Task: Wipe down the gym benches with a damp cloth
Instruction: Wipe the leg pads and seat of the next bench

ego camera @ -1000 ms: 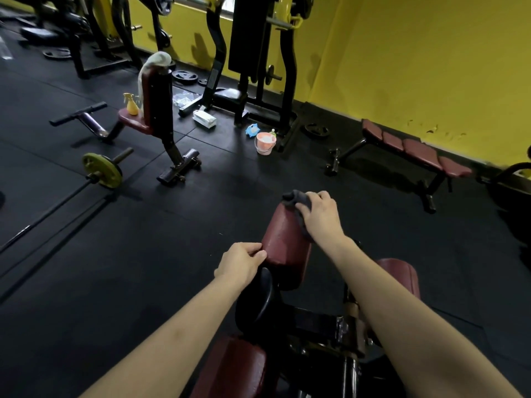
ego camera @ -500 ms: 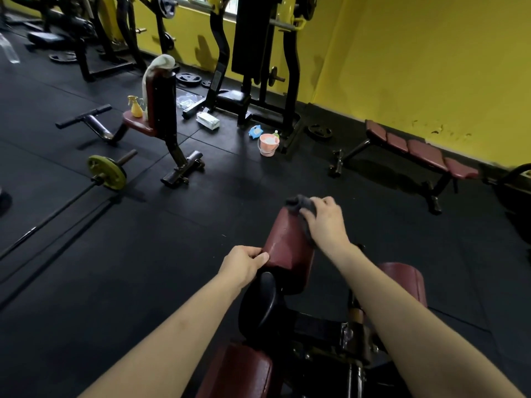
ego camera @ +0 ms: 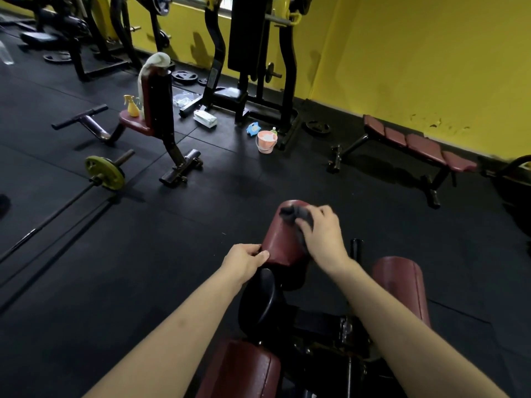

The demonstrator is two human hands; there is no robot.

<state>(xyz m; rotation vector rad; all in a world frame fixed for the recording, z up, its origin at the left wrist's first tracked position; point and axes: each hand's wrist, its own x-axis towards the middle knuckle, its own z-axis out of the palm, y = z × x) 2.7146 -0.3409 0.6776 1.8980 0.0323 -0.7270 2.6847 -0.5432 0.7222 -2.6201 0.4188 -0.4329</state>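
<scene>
A dark grey cloth was gripped in the right hand, fingers curled over it, and it was pressed against the far end of a maroon roller pad. The near end of that same pad was pinched by the left hand, thumb laid on top and fingers tucked below. A black round end cap was seen just beneath the left hand. A second maroon roller pad was placed to the right, apart from the first, and a maroon seat pad was seen at the bottom edge, between the two forearms.

Further out on the black rubber floor, a flat bench with maroon pads was set along the yellow wall. An upright seat bench was seen at left, with a pale towel draped over its back and a yellow spray bottle stood on its seat. A pink bucket was set on the floor near the black machine frame, a blue object just beside it. A barbell with a yellow-green plate was laid at far left.
</scene>
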